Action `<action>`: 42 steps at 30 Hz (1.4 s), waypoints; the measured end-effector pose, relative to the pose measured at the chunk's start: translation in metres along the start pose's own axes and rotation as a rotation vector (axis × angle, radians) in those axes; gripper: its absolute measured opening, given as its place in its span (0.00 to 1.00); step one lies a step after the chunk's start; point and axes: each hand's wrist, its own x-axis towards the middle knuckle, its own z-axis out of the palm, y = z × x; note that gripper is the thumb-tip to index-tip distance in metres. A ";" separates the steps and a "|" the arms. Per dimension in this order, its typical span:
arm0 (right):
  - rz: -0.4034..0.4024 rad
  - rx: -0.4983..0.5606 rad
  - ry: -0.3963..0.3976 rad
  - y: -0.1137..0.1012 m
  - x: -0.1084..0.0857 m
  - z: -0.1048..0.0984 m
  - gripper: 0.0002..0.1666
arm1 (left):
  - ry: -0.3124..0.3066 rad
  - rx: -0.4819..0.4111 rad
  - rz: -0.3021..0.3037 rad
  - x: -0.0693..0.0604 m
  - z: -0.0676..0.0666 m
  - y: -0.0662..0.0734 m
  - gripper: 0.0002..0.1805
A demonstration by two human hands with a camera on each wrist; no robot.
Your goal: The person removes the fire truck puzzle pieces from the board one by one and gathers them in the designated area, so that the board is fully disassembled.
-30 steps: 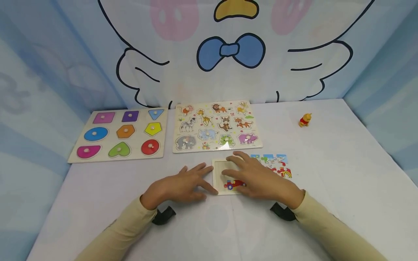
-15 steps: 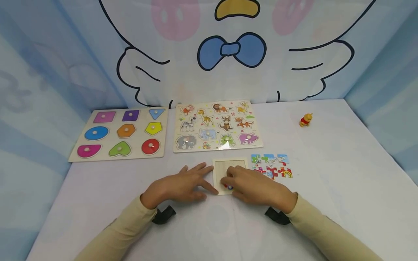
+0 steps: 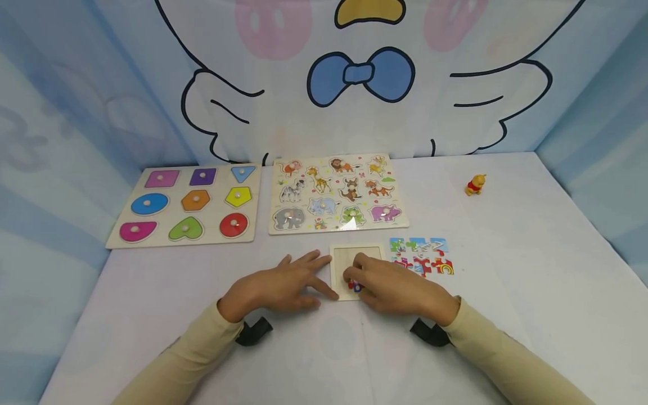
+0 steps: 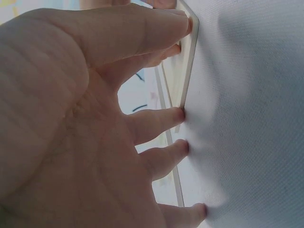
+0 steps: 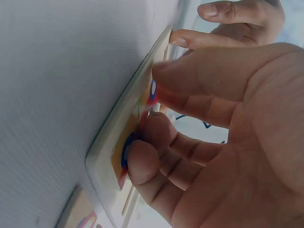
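Over the small wooden puzzle tray [image 3: 356,246] my right hand [image 3: 400,286] bends its fingers down onto red and blue puzzle pieces [image 3: 357,287]. In the right wrist view, thumb and fingertips close about the wheel-printed pieces [image 5: 127,149] lying in the tray; the fingers partly cover them. My left hand [image 3: 283,288] rests beside the tray with spread fingers. Its thumb and index finger touch the tray's left edge, while the other fingertips are on the cloth in the left wrist view. Several loose puzzle pieces [image 3: 422,257] lie right of the tray.
Behind the tray lies an animal knob puzzle board [image 3: 336,194]. A shape knob puzzle board [image 3: 172,216] is at the back left. Toward the back right stands a small yellow and red bear figurine [image 3: 475,185]. A printed curtain [image 3: 283,124] borders the table's rear.
My right hand has drawn its spread fingers together and shifted slightly left over the tray, covering more of the red car picture. The left hand has stayed put.
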 end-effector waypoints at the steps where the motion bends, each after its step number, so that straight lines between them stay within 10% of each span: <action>1: 0.004 0.003 0.001 0.000 0.000 0.000 0.15 | 0.001 -0.001 -0.002 0.000 0.000 0.000 0.18; 42: -0.029 0.049 0.004 0.004 0.000 -0.004 0.08 | 0.003 -0.001 -0.013 0.000 0.000 0.001 0.18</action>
